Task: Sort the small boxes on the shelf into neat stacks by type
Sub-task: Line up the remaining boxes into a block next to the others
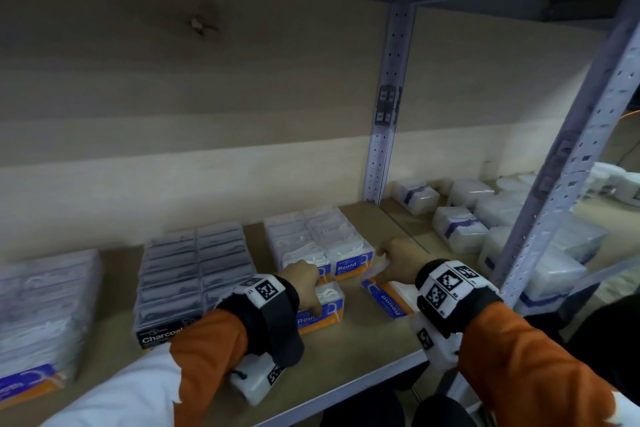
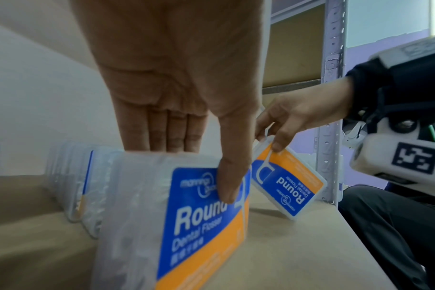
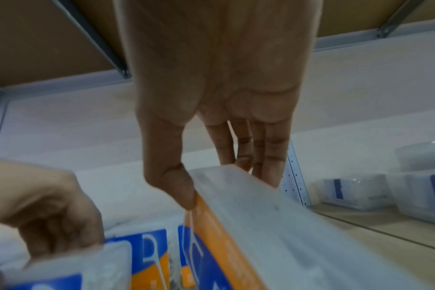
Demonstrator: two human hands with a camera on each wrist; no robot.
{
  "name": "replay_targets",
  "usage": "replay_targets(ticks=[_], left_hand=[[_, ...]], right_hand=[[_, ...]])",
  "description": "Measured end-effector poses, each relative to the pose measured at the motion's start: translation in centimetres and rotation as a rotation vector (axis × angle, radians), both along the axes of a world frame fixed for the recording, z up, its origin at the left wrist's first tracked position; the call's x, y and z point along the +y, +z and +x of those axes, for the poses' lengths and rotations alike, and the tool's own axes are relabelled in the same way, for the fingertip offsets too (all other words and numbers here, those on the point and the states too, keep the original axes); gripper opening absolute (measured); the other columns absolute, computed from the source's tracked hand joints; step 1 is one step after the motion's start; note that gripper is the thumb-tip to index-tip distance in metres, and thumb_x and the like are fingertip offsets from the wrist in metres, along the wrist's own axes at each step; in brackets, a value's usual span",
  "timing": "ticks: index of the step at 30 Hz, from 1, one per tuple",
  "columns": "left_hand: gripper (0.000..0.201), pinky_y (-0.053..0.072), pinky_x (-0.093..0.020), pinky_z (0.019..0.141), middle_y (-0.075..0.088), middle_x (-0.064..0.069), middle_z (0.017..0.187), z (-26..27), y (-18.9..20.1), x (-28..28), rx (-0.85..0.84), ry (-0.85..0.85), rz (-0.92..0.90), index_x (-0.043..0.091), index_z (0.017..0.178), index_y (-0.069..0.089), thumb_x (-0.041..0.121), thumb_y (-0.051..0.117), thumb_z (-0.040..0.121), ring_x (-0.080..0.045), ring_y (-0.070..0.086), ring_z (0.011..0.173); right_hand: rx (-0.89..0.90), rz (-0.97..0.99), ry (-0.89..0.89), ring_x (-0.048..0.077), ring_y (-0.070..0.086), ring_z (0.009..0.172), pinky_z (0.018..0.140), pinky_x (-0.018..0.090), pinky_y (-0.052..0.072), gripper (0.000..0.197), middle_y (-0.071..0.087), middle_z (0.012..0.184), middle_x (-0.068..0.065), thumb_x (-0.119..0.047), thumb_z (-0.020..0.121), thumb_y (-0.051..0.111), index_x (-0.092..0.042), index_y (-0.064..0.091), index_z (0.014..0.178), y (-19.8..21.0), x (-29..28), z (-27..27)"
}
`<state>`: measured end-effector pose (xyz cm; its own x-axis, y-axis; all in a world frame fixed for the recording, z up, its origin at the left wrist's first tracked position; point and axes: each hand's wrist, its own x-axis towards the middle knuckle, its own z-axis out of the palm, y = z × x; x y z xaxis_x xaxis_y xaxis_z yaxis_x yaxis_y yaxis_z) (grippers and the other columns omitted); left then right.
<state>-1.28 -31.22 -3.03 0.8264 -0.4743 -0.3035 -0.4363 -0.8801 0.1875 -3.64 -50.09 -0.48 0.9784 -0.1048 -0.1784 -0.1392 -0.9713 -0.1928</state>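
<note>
Two Round flosser boxes, left grip (image 1: 304, 282) holding one (image 1: 320, 310), right grip (image 1: 398, 258) pinching other (image 1: 391, 295)

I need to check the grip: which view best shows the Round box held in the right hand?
The left wrist view: the Round box shows its whole label, tilted, pinched at its top by the right hand. The right wrist view shows only its blurred edge. The head view shows it small, partly behind the hand.
</note>
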Motion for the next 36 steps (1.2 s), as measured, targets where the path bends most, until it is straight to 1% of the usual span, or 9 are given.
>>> replay_targets(ticks=[6, 10, 13, 15, 18, 24, 28, 32, 36], left_hand=[[0.043, 0.044, -0.028, 0.072, 0.065, -0.013, 0.115, -0.2, 0.3, -0.1, -0.009, -0.004, 0.023, 0.003, 0.11, 0.063, 0.026, 0.075, 0.076, -0.024, 0.062, 0.102], [0.046, 0.048, -0.028, 0.078, 0.064, -0.011, 0.117, -0.3, 0.3, -0.1, -0.009, 0.001, 0.02, 0.004, 0.113, 0.061, 0.026, 0.075, 0.075, -0.022, 0.061, 0.104], [0.039, 0.049, -0.029, 0.081, 0.064, -0.01, 0.116, -0.4, 0.4, -0.1, -0.006, -0.009, 0.025, 0.009, 0.107, 0.061, 0.027, 0.074, 0.076, -0.021, 0.061, 0.101], [0.031, 0.049, -0.029, 0.081, 0.063, -0.009, 0.106, -0.4, 0.5, -0.1, -0.002, -0.015, 0.034, 0.014, 0.1, 0.058, 0.027, 0.074, 0.076, -0.018, 0.058, 0.093], [0.03, 0.047, -0.028, 0.076, 0.053, -0.003, 0.094, -0.4, 0.5, -0.1, -0.003, -0.011, 0.036, 0.016, 0.092, 0.051, 0.026, 0.074, 0.076, -0.015, 0.051, 0.086], [0.04, 0.05, -0.03, 0.082, 0.063, -0.009, 0.108, -0.4, 0.4, -0.1, 0.001, -0.004, 0.025, 0.008, 0.109, 0.061, 0.026, 0.074, 0.076, -0.02, 0.061, 0.1], [0.029, 0.044, -0.027, 0.075, 0.053, -0.003, 0.095, -0.4, 0.4, -0.1, -0.005, -0.004, 0.026, 0.014, 0.096, 0.055, 0.025, 0.074, 0.076, -0.015, 0.051, 0.087], [0.029, 0.045, -0.027, 0.068, 0.058, -0.007, 0.1, -0.6, 0.5, -0.1, 0.001, 0.012, 0.018, 0.014, 0.095, 0.054, 0.025, 0.074, 0.077, -0.016, 0.051, 0.087], [0.044, 0.051, -0.032, 0.086, 0.063, -0.011, 0.118, -0.6, 0.4, 0.0, -0.001, 0.027, 0.005, 0.005, 0.114, 0.06, 0.024, 0.074, 0.077, -0.021, 0.06, 0.099]], right_hand=[[-0.067, 0.142, -0.021, 0.015, 0.055, 0.09, 0.074, 0.021, 0.04, 0.047, 0.065, 0.114, 0.006, -0.028, 0.073, 0.075, -0.011, 0.063, 0.115, 0.0, -1.5, -1.6], [-0.09, 0.235, -0.042, 0.015, 0.053, 0.091, 0.075, 0.02, 0.04, 0.046, 0.063, 0.113, 0.008, -0.021, 0.073, 0.076, -0.006, 0.061, 0.114, -0.8, -2.1, -2.6], [-0.12, 0.316, -0.058, 0.013, 0.049, 0.086, 0.066, 0.017, 0.039, 0.045, 0.057, 0.1, 0.004, -0.015, 0.071, 0.076, -0.004, 0.06, 0.112, -1.6, -2.5, -3.1], [-0.149, 0.365, -0.067, 0.014, 0.048, 0.083, 0.061, 0.017, 0.037, 0.043, 0.053, 0.092, 0.0, -0.012, 0.07, 0.077, -0.004, 0.06, 0.109, -2.0, -2.8, -3.2], [-0.172, 0.478, -0.104, 0.015, 0.048, 0.08, 0.069, 0.02, 0.038, 0.035, 0.05, 0.078, -0.007, -0.006, 0.069, 0.077, -0.011, 0.055, 0.096, -2.9, -3.2, -3.3], [-0.187, 0.669, -0.138, 0.019, 0.048, 0.08, 0.065, 0.02, 0.039, 0.038, 0.049, 0.074, -0.006, 0.012, 0.067, 0.072, -0.016, 0.05, 0.081, -4.6, -4.0, -3.5], [-0.172, 0.696, -0.143, 0.019, 0.048, 0.08, 0.067, 0.021, 0.04, 0.044, 0.05, 0.075, -0.004, 0.016, 0.068, 0.07, -0.02, 0.047, 0.075, -5.0, -4.5, -3.6], [-0.131, 0.669, -0.164, 0.015, 0.046, 0.066, 0.061, 0.017, 0.04, 0.045, 0.049, 0.072, -0.002, 0.017, 0.068, 0.07, -0.019, 0.044, 0.072, -5.8, -4.6, -3.6], [-0.101, 0.566, -0.156, 0.015, 0.047, 0.064, 0.055, 0.008, 0.039, 0.045, 0.048, 0.07, -0.004, 0.013, 0.07, 0.07, -0.021, 0.041, 0.069, -6.4, -4.6, -3.5]])
